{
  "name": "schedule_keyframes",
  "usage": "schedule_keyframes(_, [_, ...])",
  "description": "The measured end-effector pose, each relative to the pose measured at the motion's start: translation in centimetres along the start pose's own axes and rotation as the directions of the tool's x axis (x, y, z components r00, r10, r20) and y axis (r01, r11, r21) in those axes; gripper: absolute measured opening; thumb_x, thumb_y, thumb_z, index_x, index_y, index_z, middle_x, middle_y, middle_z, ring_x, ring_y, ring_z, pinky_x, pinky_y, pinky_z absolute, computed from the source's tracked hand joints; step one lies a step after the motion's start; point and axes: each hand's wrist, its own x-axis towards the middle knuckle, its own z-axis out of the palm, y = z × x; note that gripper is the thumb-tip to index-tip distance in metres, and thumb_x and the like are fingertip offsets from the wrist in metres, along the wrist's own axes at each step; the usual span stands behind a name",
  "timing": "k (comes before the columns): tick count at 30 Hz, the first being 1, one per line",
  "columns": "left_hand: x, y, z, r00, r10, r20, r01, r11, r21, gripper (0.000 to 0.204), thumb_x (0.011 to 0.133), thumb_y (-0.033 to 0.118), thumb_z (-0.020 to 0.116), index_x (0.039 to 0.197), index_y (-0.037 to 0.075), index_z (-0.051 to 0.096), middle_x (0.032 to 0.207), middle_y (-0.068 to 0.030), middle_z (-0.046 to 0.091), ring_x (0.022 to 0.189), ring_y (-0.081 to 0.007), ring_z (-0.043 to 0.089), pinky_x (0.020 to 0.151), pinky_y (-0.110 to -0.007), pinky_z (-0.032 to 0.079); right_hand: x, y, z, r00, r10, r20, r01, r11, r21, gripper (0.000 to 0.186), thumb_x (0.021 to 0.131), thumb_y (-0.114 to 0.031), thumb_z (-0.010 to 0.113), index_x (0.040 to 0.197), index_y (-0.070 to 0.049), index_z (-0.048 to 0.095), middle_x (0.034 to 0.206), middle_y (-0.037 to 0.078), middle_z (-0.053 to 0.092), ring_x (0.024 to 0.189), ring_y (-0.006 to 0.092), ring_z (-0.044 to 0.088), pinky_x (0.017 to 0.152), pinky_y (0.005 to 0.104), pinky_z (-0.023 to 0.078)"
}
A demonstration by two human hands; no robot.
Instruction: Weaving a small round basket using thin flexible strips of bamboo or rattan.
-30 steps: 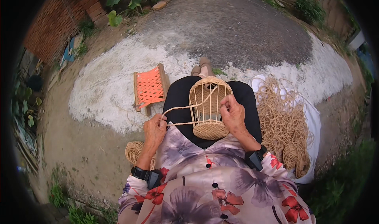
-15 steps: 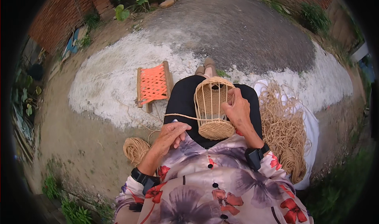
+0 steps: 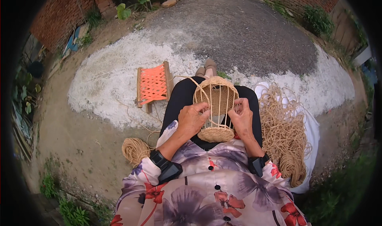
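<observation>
On my lap sits a partly woven basket (image 3: 216, 135), its round plaited end toward me and a woven band at the far end. Thin pale upright rods (image 3: 221, 106) span the open gap between the two. At the basket's left side my left hand (image 3: 191, 119) has its fingers closed in a pinch on the straw-coloured cord (image 3: 195, 80), which loops up over that side. My right hand (image 3: 242, 118) is closed on the right side of the basket, thumb and fingers around the outer rods. The exact pinch points are partly hidden by the fingers.
A coil of cord (image 3: 134, 150) lies on the ground at my left. Ahead of it stands a low wooden stool (image 3: 153, 83) with orange webbing. To my right, a large tangled heap of cord (image 3: 280, 126) rests on white cloth (image 3: 312, 132).
My left hand has moved up and right from beside the basket to its left rods. The cord, earlier stretched out leftward, now loops over the far left side. My right hand shifted slightly lower.
</observation>
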Motion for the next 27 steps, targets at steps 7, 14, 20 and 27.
schedule_keyframes(7, [-0.1, 1.5, -0.6, 0.976, -0.209, 0.055, 0.216, 0.929, -0.300, 0.031, 0.080, 0.017, 0.068, 0.110, 0.010, 0.063, 0.064, -0.0042, 0.064, 0.060, -0.0122, 0.062, 0.058, -0.030, 0.049, 0.3, 0.2, -0.3, 1.000, 0.021, -0.011, -0.020, 0.999, 0.028, 0.032, 0.074, -0.009, 0.062, 0.103, -0.002, 0.050, 0.069, 0.009, 0.062, 0.062, 0.0182, 0.061, 0.062, 0.0318, 0.049])
schedule_keyframes(14, [-5.1, -0.5, -3.8, 0.989, -0.116, 0.096, 0.125, 0.988, -0.090, 0.024, 0.083, 0.007, 0.060, 0.107, 0.007, 0.062, 0.061, -0.0094, 0.055, 0.053, -0.0165, 0.055, 0.055, -0.031, 0.046, 0.8, 0.0, -0.7, 0.998, 0.048, -0.031, -0.047, 0.999, 0.014, 0.032, 0.074, -0.009, 0.060, 0.104, -0.002, 0.050, 0.070, 0.011, 0.063, 0.065, 0.0209, 0.063, 0.065, 0.0334, 0.050])
schedule_keyframes(20, [-7.5, -2.4, -7.2, 0.992, -0.123, 0.003, 0.123, 0.992, 0.003, 0.032, 0.086, 0.007, 0.061, 0.118, 0.007, 0.061, 0.067, -0.0072, 0.060, 0.053, -0.0127, 0.049, 0.055, -0.028, 0.043, 0.8, -1.1, -1.9, 0.991, -0.127, 0.031, 0.130, 0.936, -0.326, 0.035, 0.077, -0.016, 0.064, 0.106, -0.003, 0.051, 0.085, 0.016, 0.061, 0.078, 0.0329, 0.062, 0.071, 0.0401, 0.049])
schedule_keyframes(27, [-7.9, -1.8, -7.7, 0.958, -0.259, -0.126, 0.252, 0.965, -0.067, 0.033, 0.083, 0.021, 0.070, 0.110, 0.003, 0.064, 0.067, -0.0067, 0.059, 0.054, -0.0139, 0.053, 0.051, -0.032, 0.043, 0.5, -6.1, -0.9, 0.812, -0.580, 0.067, 0.543, 0.708, -0.452, 0.038, 0.079, -0.020, 0.066, 0.111, -0.004, 0.053, 0.096, 0.015, 0.055, 0.087, 0.0351, 0.059, 0.072, 0.0444, 0.048])
